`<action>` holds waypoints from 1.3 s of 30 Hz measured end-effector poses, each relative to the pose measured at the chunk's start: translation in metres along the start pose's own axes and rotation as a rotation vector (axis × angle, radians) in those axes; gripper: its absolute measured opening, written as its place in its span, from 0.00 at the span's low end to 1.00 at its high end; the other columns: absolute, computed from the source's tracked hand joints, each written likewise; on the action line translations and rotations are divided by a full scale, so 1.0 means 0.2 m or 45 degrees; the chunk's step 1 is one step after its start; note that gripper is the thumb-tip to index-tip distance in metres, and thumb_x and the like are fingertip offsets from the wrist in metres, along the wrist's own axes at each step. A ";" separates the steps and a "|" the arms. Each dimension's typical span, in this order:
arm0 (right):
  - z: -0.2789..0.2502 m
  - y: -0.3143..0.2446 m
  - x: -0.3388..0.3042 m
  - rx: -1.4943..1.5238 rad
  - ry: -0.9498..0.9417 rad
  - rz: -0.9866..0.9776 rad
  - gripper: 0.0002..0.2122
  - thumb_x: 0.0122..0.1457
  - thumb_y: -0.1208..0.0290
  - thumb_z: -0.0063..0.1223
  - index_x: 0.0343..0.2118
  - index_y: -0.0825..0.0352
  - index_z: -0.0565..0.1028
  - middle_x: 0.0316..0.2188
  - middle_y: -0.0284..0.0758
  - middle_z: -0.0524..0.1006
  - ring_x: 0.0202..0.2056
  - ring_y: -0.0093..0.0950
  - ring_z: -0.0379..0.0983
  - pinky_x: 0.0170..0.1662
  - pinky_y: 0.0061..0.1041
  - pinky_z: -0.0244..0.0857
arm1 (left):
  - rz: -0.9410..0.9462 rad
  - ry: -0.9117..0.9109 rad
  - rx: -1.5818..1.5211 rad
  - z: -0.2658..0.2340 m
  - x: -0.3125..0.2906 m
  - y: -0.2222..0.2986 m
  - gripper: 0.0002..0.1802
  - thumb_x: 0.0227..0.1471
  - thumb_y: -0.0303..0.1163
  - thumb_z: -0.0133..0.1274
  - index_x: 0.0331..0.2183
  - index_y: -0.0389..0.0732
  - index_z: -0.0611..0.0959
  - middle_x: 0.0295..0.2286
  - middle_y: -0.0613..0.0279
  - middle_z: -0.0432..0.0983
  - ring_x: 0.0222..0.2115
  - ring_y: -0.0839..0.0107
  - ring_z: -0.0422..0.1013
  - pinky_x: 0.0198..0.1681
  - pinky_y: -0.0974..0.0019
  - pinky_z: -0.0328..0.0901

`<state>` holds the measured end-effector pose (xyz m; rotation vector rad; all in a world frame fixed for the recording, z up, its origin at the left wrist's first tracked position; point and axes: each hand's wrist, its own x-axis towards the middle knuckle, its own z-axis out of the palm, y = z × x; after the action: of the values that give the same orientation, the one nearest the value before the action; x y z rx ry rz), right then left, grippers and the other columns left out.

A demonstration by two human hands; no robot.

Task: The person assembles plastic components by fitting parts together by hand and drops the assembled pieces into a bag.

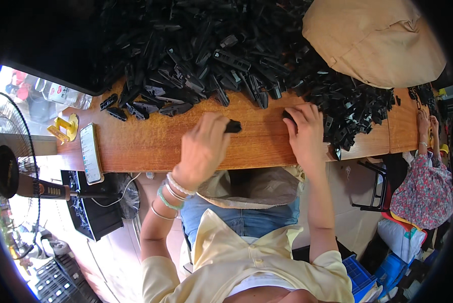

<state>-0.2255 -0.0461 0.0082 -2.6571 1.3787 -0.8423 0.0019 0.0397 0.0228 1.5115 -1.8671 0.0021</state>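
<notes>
Light: strong fr. L edge, blown out
Floor (pixel 110 257): overexp. at L
Tabletop (pixel 150 149): well lit, warm
Black parts (pixel 186 48): v. dark, detail lost up top
Rim: black vignette, fisheye bend

1 downward view from head height

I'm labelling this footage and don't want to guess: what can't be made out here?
All in the head view:
Black piece: left end, hidden by the left fingers.
Dark piece: mostly covered by the right fingers; whether gripped or merely touched is unclear.
Sack: inside, in shadow and partly behind the table.
Phone: screen content, too small.
Black parts heap: far side, cut off by the upper edge.
</notes>
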 end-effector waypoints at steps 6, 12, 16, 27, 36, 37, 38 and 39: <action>0.01 -0.15 -0.06 0.750 -0.055 0.225 0.14 0.49 0.85 0.57 0.41 0.70 0.75 0.37 0.40 0.72 0.40 0.40 0.71 0.42 0.34 0.66 | 0.223 -0.077 0.151 0.11 -0.07 0.05 0.14 0.40 0.29 0.65 0.28 0.38 0.75 0.27 0.60 0.71 0.25 0.65 0.73 0.23 0.67 0.67; -0.01 -0.08 -0.16 0.654 -0.019 0.194 0.14 0.48 0.82 0.60 0.41 0.68 0.76 0.35 0.37 0.73 0.38 0.37 0.72 0.40 0.31 0.65 | 0.175 -0.033 -0.051 0.06 -0.17 0.04 0.11 0.42 0.28 0.64 0.29 0.35 0.80 0.29 0.58 0.74 0.25 0.63 0.73 0.24 0.66 0.68; -0.02 -0.11 -0.15 0.727 -0.151 0.275 0.13 0.47 0.80 0.63 0.39 0.68 0.78 0.34 0.36 0.74 0.35 0.33 0.71 0.38 0.28 0.64 | -0.161 -0.125 -0.262 0.04 -0.08 -0.03 0.12 0.45 0.28 0.61 0.35 0.37 0.81 0.32 0.60 0.73 0.29 0.58 0.74 0.28 0.62 0.69; -0.05 -0.10 -0.07 0.880 -0.382 0.125 0.12 0.50 0.80 0.62 0.39 0.72 0.78 0.32 0.35 0.73 0.31 0.30 0.71 0.31 0.25 0.64 | -0.091 -0.216 -0.461 0.06 -0.11 -0.06 0.11 0.45 0.24 0.60 0.35 0.34 0.79 0.31 0.57 0.71 0.26 0.57 0.72 0.28 0.60 0.68; -0.02 -0.12 0.02 0.883 -0.473 -0.027 0.12 0.50 0.84 0.58 0.39 0.70 0.79 0.34 0.36 0.72 0.30 0.31 0.72 0.32 0.26 0.67 | -0.056 -0.240 -0.619 0.07 -0.08 -0.05 0.12 0.44 0.26 0.62 0.33 0.33 0.79 0.29 0.56 0.70 0.25 0.55 0.72 0.27 0.60 0.66; -0.02 -0.11 0.01 0.871 -0.458 -0.034 0.12 0.50 0.84 0.58 0.39 0.70 0.79 0.34 0.36 0.72 0.30 0.31 0.72 0.32 0.26 0.67 | -0.036 -0.233 -0.680 0.07 -0.06 -0.06 0.12 0.44 0.29 0.63 0.31 0.33 0.80 0.28 0.56 0.71 0.24 0.56 0.71 0.26 0.60 0.66; -0.04 -0.09 0.00 1.028 -0.582 -0.004 0.12 0.50 0.86 0.56 0.39 0.70 0.79 0.34 0.36 0.72 0.31 0.31 0.73 0.34 0.25 0.68 | -0.011 -0.223 -0.679 0.04 -0.04 -0.06 0.12 0.44 0.29 0.63 0.31 0.33 0.80 0.28 0.56 0.71 0.24 0.56 0.71 0.26 0.60 0.66; -0.05 -0.08 -0.02 1.182 -0.700 0.026 0.13 0.51 0.88 0.54 0.40 0.70 0.79 0.35 0.36 0.72 0.32 0.30 0.75 0.35 0.25 0.69 | -0.065 -0.387 -0.714 0.00 -0.01 -0.07 0.13 0.43 0.32 0.64 0.30 0.34 0.80 0.28 0.57 0.71 0.23 0.57 0.71 0.25 0.61 0.66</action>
<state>-0.2208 -0.0309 0.0193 -1.9080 0.6372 -0.4924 0.0136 0.0382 0.0158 1.2056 -1.8430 -0.7494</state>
